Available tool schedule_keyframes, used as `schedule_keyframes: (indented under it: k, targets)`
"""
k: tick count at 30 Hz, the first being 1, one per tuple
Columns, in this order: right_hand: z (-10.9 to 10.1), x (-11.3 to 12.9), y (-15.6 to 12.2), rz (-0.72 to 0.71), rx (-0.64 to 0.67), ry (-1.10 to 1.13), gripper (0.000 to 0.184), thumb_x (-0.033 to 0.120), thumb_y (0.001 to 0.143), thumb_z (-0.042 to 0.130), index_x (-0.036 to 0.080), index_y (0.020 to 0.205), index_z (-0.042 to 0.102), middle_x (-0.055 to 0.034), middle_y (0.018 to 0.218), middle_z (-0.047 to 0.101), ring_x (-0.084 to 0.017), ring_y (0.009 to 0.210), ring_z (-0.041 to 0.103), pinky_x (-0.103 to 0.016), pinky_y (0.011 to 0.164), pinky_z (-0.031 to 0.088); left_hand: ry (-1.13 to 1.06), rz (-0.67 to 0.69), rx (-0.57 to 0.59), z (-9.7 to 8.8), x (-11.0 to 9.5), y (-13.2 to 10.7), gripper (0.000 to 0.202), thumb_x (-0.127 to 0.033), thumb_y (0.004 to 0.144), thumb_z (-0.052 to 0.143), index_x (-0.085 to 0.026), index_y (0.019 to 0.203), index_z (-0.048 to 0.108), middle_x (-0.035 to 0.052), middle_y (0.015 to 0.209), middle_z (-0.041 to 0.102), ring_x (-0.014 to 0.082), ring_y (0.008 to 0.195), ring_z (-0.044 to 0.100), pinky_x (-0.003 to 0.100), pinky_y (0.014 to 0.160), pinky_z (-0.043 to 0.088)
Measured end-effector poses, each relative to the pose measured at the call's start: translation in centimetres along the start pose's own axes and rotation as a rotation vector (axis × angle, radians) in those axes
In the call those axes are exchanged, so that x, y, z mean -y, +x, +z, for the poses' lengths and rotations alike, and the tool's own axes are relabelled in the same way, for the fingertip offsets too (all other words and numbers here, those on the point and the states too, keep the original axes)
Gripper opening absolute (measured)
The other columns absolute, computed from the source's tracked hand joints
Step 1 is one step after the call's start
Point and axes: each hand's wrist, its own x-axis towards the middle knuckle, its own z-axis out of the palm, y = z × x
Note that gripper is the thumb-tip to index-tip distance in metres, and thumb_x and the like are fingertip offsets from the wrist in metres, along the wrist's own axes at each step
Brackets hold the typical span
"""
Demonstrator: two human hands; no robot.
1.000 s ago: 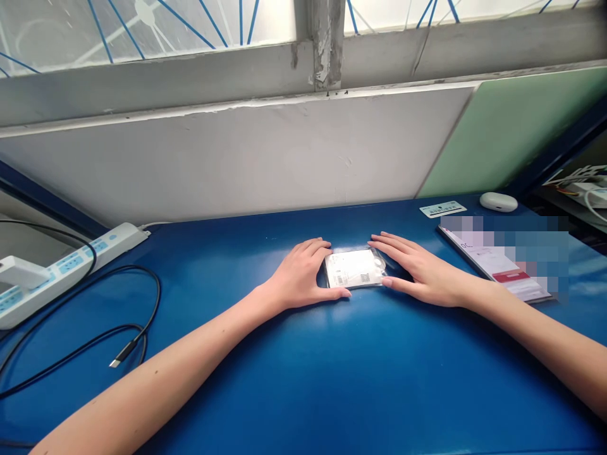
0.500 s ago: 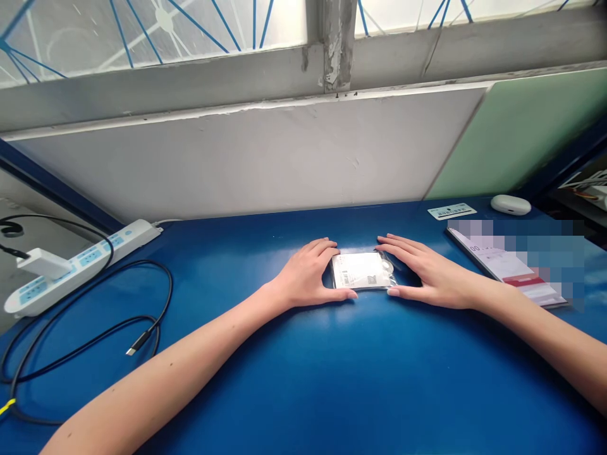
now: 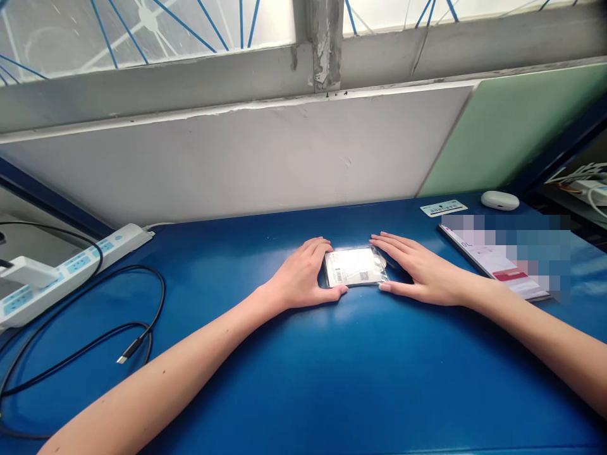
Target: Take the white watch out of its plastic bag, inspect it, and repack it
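Note:
A small flat packet in clear plastic lies on the blue table, with a printed white label on top and something pale and round at its right end. My left hand rests at the packet's left end, thumb in front and fingers behind, spread apart. At the other end, my right hand curves the same way, its thumb near the front right corner and its fingers stretched along the back. Both hands are open around the packet. Whether the fingertips touch it I cannot tell.
A white power strip with a plugged-in charger and a looped black cable is at the left. To the right lie a tablet-like device, partly pixelated, a small printed card and a white earbud case. A wall panel borders the back.
The whole view has shifted slightly, so the table's contents appear a little further left. Both hands keep almost the same pose around the packet.

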Motion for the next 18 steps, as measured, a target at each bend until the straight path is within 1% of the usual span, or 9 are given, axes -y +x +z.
schedule_keyframes:
  k: [4,7,11,13,18]
  targets:
    - [0.0,0.1,0.0,-0.002,-0.010,-0.008,0.084,0.061,0.089,0.058,0.017,0.157,0.034,-0.0191,0.158,0.042,-0.040,0.147,0.034,-0.061,0.114,0.039,-0.009,0.020,-0.002,0.0,0.1,0.0,0.066,-0.055,0.077,0.073,-0.017,0.127,0.053,0.0196,0.136,0.057,0.0389,0.136,0.046,0.055,0.112,0.042]
    - [0.0,0.6,0.0,0.012,-0.014,0.004,0.084,0.061,0.089,0.057,0.017,0.156,0.035,-0.0194,0.158,0.042,-0.041,0.147,0.034,-0.062,0.113,0.039,0.022,0.060,0.025,0.0,0.2,-0.1,0.066,-0.056,0.084,0.066,-0.015,0.134,0.050,0.0209,0.142,0.053,0.0386,0.139,0.043,0.056,0.115,0.037]
    - [0.4,1.7,0.1,0.089,-0.072,0.070,0.070,0.056,0.094,0.052,0.017,0.151,0.041,-0.0183,0.153,0.049,-0.039,0.145,0.040,-0.060,0.113,0.040,0.058,0.086,0.060,0.0,0.0,-0.3,0.062,-0.057,0.094,0.053,-0.015,0.140,0.048,0.0207,0.149,0.048,0.0376,0.143,0.039,0.055,0.118,0.032]
    - [0.7,2.2,0.2,0.103,-0.098,0.086,0.064,0.054,0.095,0.051,0.018,0.147,0.046,-0.0177,0.150,0.053,-0.038,0.142,0.043,-0.059,0.113,0.041,0.066,0.082,0.064,0.0,-0.1,-0.3,0.062,-0.058,0.094,0.053,-0.015,0.139,0.049,0.0204,0.148,0.049,0.0370,0.143,0.039,0.054,0.117,0.032]
    - [1.0,2.7,0.2,0.081,-0.133,0.078,0.054,0.051,0.094,0.055,0.021,0.139,0.054,-0.0151,0.143,0.060,-0.037,0.138,0.049,-0.059,0.111,0.044,0.101,0.085,0.088,0.0,-0.3,-0.2,0.067,-0.058,0.092,0.055,-0.013,0.141,0.046,0.0208,0.148,0.049,0.0374,0.144,0.037,0.054,0.118,0.031]
